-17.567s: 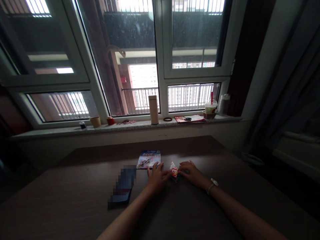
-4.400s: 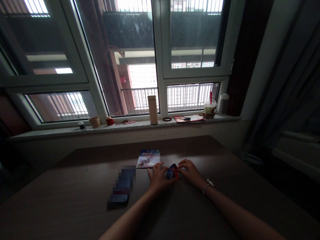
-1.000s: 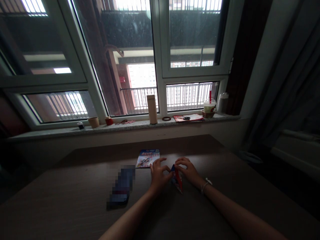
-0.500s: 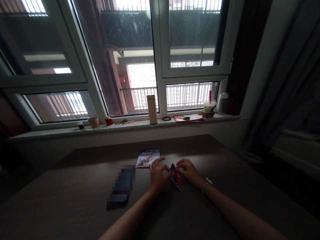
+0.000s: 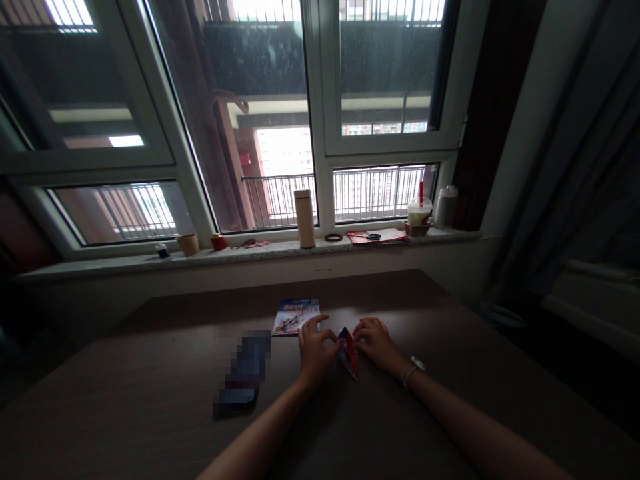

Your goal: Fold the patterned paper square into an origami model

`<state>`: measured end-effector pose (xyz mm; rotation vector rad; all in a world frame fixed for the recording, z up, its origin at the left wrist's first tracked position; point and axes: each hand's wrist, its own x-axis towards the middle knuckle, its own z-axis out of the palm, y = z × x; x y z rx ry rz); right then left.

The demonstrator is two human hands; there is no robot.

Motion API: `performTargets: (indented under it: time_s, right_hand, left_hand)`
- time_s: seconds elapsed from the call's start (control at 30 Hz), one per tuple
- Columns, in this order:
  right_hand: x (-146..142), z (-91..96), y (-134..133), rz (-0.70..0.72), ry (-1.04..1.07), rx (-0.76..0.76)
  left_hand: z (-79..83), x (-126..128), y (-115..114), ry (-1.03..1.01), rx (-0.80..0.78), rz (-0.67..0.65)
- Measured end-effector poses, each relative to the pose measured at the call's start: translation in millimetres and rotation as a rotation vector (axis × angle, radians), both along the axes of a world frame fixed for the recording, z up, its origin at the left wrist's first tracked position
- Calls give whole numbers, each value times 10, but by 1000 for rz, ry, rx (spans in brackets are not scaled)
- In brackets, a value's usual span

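A small folded piece of printed paper (image 5: 349,360), red on one side with blue and white patches, rises to a point between my hands over the table. My left hand (image 5: 317,353) pinches its left edge between thumb and index finger, the other fingers raised. On the opposite edge, the fingertips of my right hand (image 5: 377,343) are closed against the paper, a pale bracelet (image 5: 413,372) on that wrist. Just beyond my left hand lies a printed sheet or booklet (image 5: 295,317) in blue, white and red, partly covered by my fingers.
A pixelated dark flat object (image 5: 243,373) lies left of my left arm on the brown table (image 5: 150,373). Along the windowsill stand a tan bottle (image 5: 305,220), a paper cup (image 5: 189,245), a drink cup with a red straw (image 5: 419,212), and scissors (image 5: 373,237) on red papers.
The folded paper's lower tip has swung slightly left, and its red face looks wider. Both hands stay nearly where they were, still at its edges.
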<state>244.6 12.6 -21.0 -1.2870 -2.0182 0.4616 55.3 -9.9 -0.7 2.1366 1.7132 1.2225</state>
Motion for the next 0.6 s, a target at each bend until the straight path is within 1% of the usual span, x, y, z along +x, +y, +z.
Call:
performTargets:
  time_s: [0.3, 0.47, 0.6]
  right_hand:
    - [18, -18, 11, 8, -48, -4]
    - [29, -26, 22, -69, -43, 32]
    - [60, -31, 45, -124, -43, 28]
  left_hand:
    - [11, -21, 5, 9, -24, 14]
    - [-9, -41, 27, 3, -52, 2]
    - [-16, -46, 34, 5, -78, -6]
